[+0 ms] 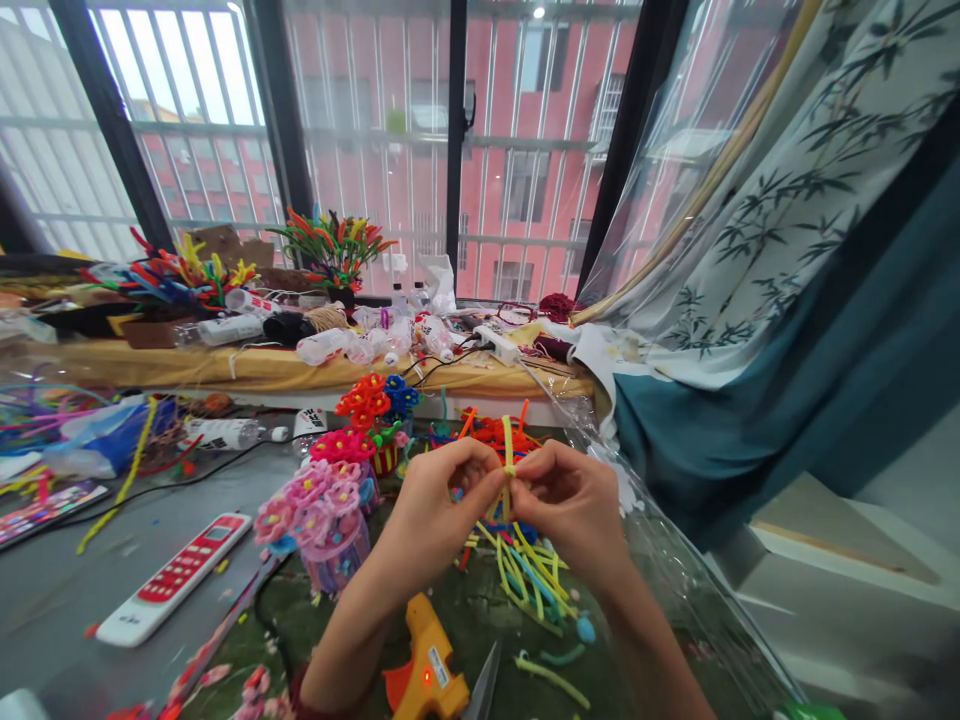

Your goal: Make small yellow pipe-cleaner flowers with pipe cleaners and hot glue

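Just below and right of the frame's centre, my left hand (450,492) and right hand (574,500) both pinch a fuzzy pale-yellow pipe-cleaner strip (508,437), fingertips close together. A yellow-and-orange plastic glue gun (424,650) lies at bottom centre, beside a pointed grey metal blade (483,686).

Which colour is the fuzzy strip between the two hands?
The fuzzy strip is light yellow; the head view shows it.

yellow stem (508,436) upright, mid-air!

and there it is, slim and fuzzy, pinched partway along between left grip (459,488) and right grip (564,488), free tip straight up, lower length partly hidden below.
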The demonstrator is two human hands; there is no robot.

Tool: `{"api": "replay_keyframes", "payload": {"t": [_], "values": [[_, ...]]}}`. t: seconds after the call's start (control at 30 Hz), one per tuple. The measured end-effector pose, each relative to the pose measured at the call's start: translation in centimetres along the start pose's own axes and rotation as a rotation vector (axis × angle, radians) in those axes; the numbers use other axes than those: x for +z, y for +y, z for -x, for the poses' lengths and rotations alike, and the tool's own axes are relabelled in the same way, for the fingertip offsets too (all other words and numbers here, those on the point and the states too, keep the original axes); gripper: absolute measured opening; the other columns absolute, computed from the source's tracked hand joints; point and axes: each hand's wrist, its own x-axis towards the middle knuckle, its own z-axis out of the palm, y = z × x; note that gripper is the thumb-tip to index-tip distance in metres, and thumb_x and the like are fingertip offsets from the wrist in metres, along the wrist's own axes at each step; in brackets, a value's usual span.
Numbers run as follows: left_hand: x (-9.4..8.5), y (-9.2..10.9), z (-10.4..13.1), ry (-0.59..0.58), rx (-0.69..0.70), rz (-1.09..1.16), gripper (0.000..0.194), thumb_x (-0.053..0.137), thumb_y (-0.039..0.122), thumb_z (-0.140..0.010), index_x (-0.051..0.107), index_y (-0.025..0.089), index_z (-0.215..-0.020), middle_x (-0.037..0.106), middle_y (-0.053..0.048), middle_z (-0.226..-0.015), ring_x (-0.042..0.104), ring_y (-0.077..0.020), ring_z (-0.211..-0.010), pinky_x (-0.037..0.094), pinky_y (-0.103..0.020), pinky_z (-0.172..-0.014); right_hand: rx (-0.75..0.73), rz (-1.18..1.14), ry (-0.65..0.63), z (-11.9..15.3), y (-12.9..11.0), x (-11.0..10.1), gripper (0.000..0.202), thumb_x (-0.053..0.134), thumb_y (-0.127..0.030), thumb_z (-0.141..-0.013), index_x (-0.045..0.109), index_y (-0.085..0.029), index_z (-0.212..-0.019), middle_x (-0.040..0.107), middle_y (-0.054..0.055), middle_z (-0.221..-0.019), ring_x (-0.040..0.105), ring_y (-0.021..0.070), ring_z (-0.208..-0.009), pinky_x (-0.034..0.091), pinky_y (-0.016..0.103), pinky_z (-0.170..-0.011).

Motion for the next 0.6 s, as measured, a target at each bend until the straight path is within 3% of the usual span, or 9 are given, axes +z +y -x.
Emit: {"api": "replay_keyframes", "payload": {"t": [0.13, 0.3, 0.5, 0.6], "values": [[0.0, 0.2, 0.1, 0.023, 0.022, -0.037, 0.018, 0.063, 0.03, -0.084, 0.064, 0.015, -0.074, 0.056, 0.002, -0.063, 0.046, -0.01, -0.058, 0.035, -0.021, -0.054, 0.094, -0.107, -0.02, -0.3, -0.1, 0.0, 0.018, 0.076, -0.017, -0.058, 0.059, -0.02, -0.06, 0.061, -0.005, -0.051, 0.058, 0.0108, -0.041, 0.044, 0.018, -0.038], [0.1, 0.3, 0.0, 0.09, -0.209, 0.221, 0.027, 0.072, 0.04, -0.073, 0.064, 0.014, -0.069, 0.054, 0.003, -0.054, 0.041, -0.0078, -0.047, 0.029, -0.02, -0.044, 0.115, -0.058, -0.126, -0.4, -0.1, -0.7, 0.016, 0.077, -0.02, -0.064, 0.061, -0.021, -0.07, 0.066, -0.003, -0.06, 0.062, 0.0119, -0.048, 0.049, 0.021, -0.047], [0.3, 0.2, -0.2, 0.128, -0.343, 0.327, 0.028, 0.074, 0.039, -0.067, 0.061, 0.014, -0.061, 0.049, 0.005, -0.045, 0.039, -0.0058, -0.04, 0.026, -0.019, -0.039, -0.172, 0.436, -0.205, -0.3, -0.6, -1.3, 0.004, 0.066, -0.021, -0.082, 0.069, -0.02, -0.079, 0.068, 0.0, -0.067, 0.061, 0.0147, -0.058, 0.048, 0.025, -0.059], [0.3, -0.1, -0.1, 0.112, -0.38, 0.352, 0.029, 0.073, 0.038, -0.067, 0.058, 0.015, -0.057, 0.046, 0.006, -0.044, 0.036, -0.0048, -0.038, 0.024, -0.018, -0.038, -0.245, 0.51, -0.269, -0.3, -0.6, -1.3, 0.009, 0.062, -0.019, -0.084, 0.07, -0.02, -0.082, 0.069, 0.001, -0.07, 0.061, 0.0154, -0.059, 0.046, 0.025, -0.06]]}}
